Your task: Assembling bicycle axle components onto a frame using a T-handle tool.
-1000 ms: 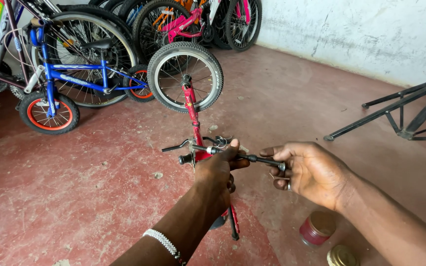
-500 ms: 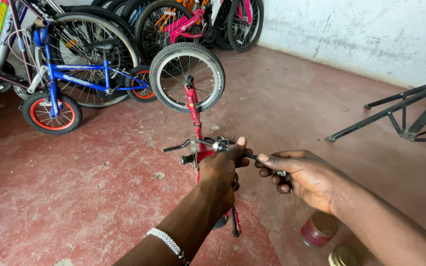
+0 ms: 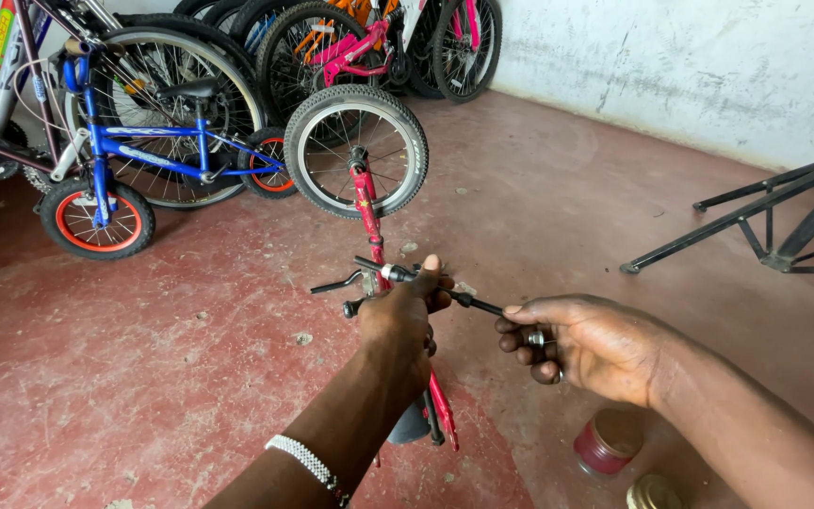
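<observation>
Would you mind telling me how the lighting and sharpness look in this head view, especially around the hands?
Head view: soft, even daylight with faint shadows on the red floor; no glare. The left hand and right hand on the red bicycle are sharp; the forearms at the bottom edge look stretched by the wide lens.

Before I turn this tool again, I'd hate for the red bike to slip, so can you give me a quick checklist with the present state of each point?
1. Left hand grips the red bike at the handlebar end: ok.
2. Right hand holds the black tool: ok.
3. Tool seated squarely on its fitting: cannot tell, the left hand hides the joint.
4. Front wheel rests on the floor: ok.
5. Red tin stands apart from the hands: ok.
</observation>
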